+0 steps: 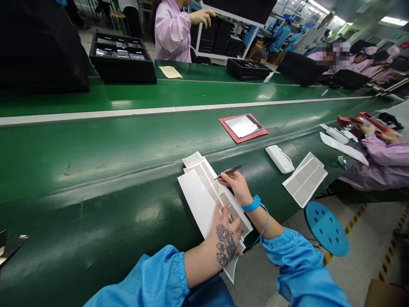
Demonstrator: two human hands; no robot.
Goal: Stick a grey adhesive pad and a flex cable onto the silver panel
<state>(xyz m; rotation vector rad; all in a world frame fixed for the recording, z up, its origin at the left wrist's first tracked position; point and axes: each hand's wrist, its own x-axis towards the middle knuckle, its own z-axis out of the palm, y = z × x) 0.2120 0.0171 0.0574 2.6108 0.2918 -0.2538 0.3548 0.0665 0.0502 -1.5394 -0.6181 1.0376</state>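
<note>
My right hand (235, 184) is closed on dark tweezers (232, 170), their tip over a stack of label sheets (204, 172) at the bench edge. The sheets are white with grey rectangular pieces. My left hand (224, 232) lies spread on the lower part of these sheets, fingers apart, pressing on them. A plain white sheet (196, 196) lies on the left side of the stack, partly under my left hand. A blue wrist strap (252, 204) with a cord circles my right wrist.
A red-edged pad with a white panel (241, 127) lies on the green belt. On the right are a white case (280, 159), more label sheets (306, 179) and a blue stool (326, 228). Black trays (123, 64) stand across the belt. Co-workers in pink work opposite and at right.
</note>
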